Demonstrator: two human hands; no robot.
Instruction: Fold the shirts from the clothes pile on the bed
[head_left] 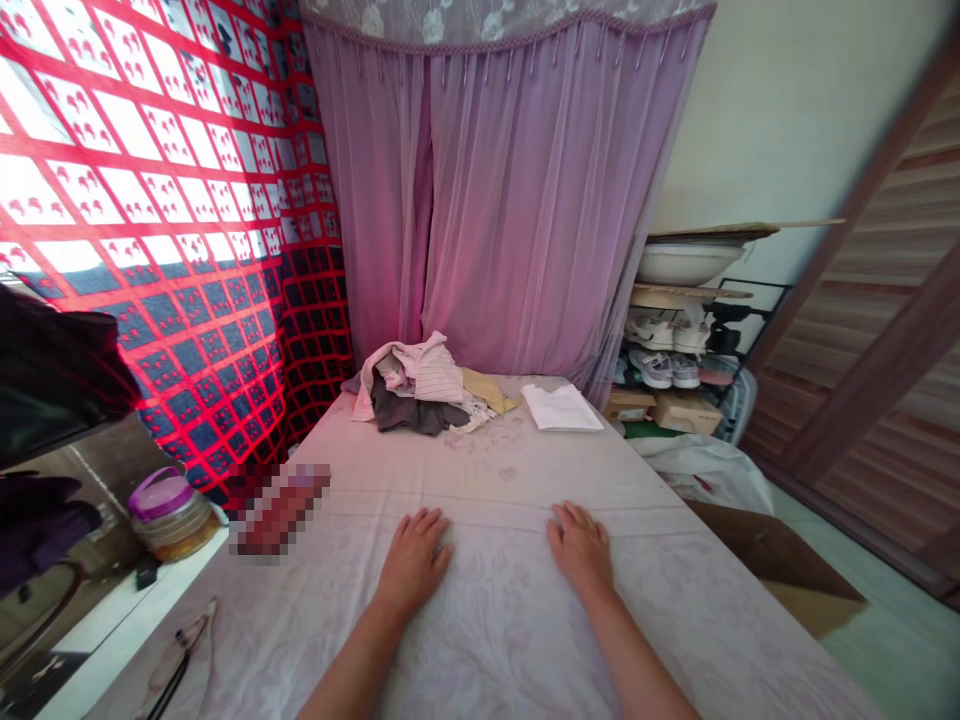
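Note:
Both palms rest face down on a pale, faintly patterned bed sheet. My left hand lies flat with its thumb apart from the fingers, and it holds nothing. To the right of it, my right hand also lies flat and empty, its fingers stretched forward. Beyond the hands, a heap of crumpled clothes in pink, dark grey and yellow sits at the far end. A folded white cloth lies right of that heap. Left of my left hand is a red item, blurred out by pixels.
Cables lie at the near left edge. A purple-lidded jar stands beside the bed on the left. On the right are a shoe rack and an open cardboard box. A purple curtain hangs behind the far end.

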